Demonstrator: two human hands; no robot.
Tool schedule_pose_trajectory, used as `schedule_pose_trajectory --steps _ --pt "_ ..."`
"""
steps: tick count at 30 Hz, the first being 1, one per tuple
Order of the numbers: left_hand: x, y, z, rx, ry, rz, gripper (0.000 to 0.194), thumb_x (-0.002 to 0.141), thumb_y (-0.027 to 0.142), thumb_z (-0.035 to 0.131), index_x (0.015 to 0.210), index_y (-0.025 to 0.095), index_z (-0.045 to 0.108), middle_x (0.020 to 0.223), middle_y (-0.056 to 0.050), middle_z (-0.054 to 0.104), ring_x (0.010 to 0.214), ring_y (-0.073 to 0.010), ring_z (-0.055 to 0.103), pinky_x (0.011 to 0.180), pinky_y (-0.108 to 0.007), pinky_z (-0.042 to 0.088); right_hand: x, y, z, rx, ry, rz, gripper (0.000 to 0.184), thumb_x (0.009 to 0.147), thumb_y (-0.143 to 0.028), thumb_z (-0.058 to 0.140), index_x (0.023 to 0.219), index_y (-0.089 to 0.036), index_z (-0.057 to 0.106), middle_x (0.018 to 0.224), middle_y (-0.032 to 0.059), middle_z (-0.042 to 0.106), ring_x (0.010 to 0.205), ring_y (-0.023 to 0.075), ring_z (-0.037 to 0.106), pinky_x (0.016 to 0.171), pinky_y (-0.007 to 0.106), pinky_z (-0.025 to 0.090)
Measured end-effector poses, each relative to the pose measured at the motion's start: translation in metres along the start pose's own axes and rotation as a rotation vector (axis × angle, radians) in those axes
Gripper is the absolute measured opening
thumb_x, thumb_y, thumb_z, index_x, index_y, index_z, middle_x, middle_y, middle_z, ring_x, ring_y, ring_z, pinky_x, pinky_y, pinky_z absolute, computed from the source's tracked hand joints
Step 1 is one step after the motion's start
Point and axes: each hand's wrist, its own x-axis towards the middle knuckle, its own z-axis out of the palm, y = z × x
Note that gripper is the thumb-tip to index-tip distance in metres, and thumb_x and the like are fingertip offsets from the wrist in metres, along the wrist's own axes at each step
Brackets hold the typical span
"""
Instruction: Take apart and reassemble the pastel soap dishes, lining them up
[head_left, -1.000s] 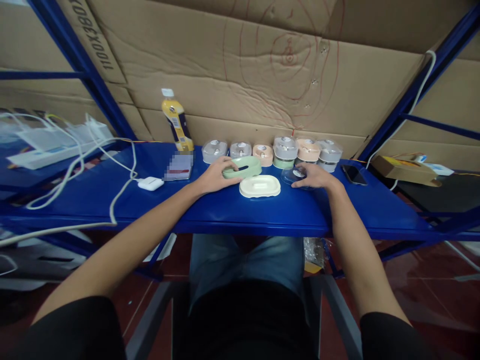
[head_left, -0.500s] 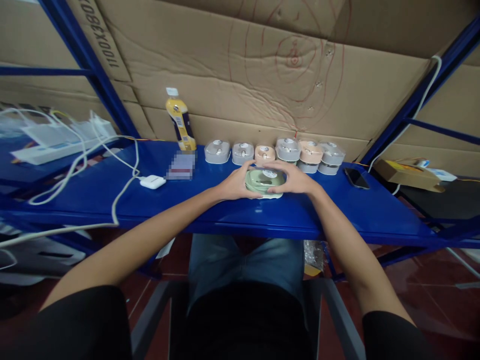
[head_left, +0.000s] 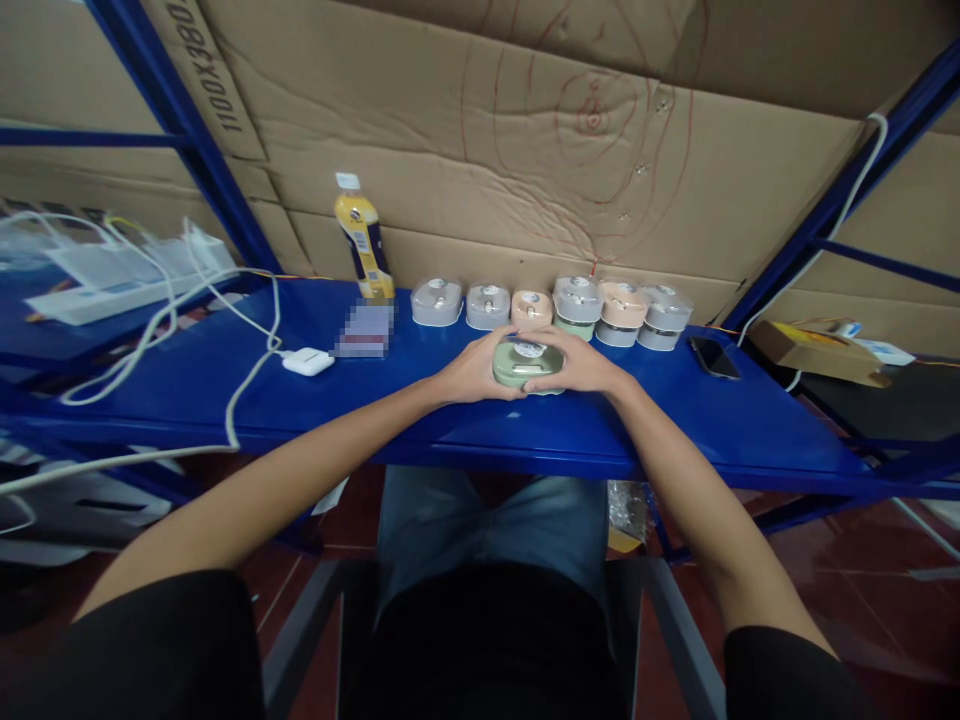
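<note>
A small rounded green box (head_left: 527, 372) with a shiny see-through top and a white round sticker is on the blue table in front of me. My left hand (head_left: 472, 370) wraps round its left side, thumb at the front and fingers behind. On the other side my right hand (head_left: 589, 362) grips it the same way, its thumb across the front right. Just behind the hands stand similar lidded boxes: a grey box (head_left: 437, 302), another grey box (head_left: 488, 307) and a peach box (head_left: 532, 310). Both hands partly hide the green box's sides.
Stacked boxes (head_left: 577, 305) stand right of the peach one. A phone (head_left: 713, 357) lies farther right. On the left are a yellow drink bottle (head_left: 364, 245), a blurred-out packet (head_left: 365, 330), a white earphone case (head_left: 307, 361) and loose white cables (head_left: 232, 395). Cardboard (head_left: 420, 90) backs the table.
Both hands keep hold of the green box. My right hand has shifted slightly left, closer to the left one. The box's top now looks flatter and more level.
</note>
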Motion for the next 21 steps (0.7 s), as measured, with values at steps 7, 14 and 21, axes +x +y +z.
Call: schedule_pose_trajectory --steps 7,14,21 --pt "0.033 -0.001 -0.027 0.151 0.419 -0.276 0.100 0.079 0.054 0.095 0.160 0.020 0.047 0.161 -0.022 0.062 0.154 -0.0454 0.057 0.129 -0.063 0.044 -0.007 0.025 -0.030 -0.012 0.620 0.212 0.065 0.111 -0.076 0.041 0.134 -0.029 0.079 0.132 0.0138 0.080 0.128 0.0357 0.073 0.114 0.059 0.058" --pt "0.114 0.006 -0.007 0.152 0.484 -0.574 0.093 0.086 0.050 0.098 0.151 0.009 0.046 0.156 -0.033 0.056 0.156 -0.0508 0.048 0.126 -0.064 0.040 -0.008 0.039 -0.034 -0.157 0.637 0.309 0.065 0.111 -0.076 0.042 0.136 -0.027 0.077 0.124 0.0163 0.079 0.119 0.0381 0.072 0.109 0.059 0.057" --pt "0.163 0.023 0.051 0.199 0.583 -0.638 0.092 0.090 0.040 0.090 0.161 0.007 0.043 0.159 -0.039 0.053 0.154 -0.0579 0.049 0.125 -0.072 0.039 -0.011 0.038 -0.034 -0.163 0.679 0.311 0.069 0.113 -0.073 0.030 0.117 -0.026 0.081 0.111 0.0131 0.081 0.109 0.0324 0.075 0.105 0.053 0.060"
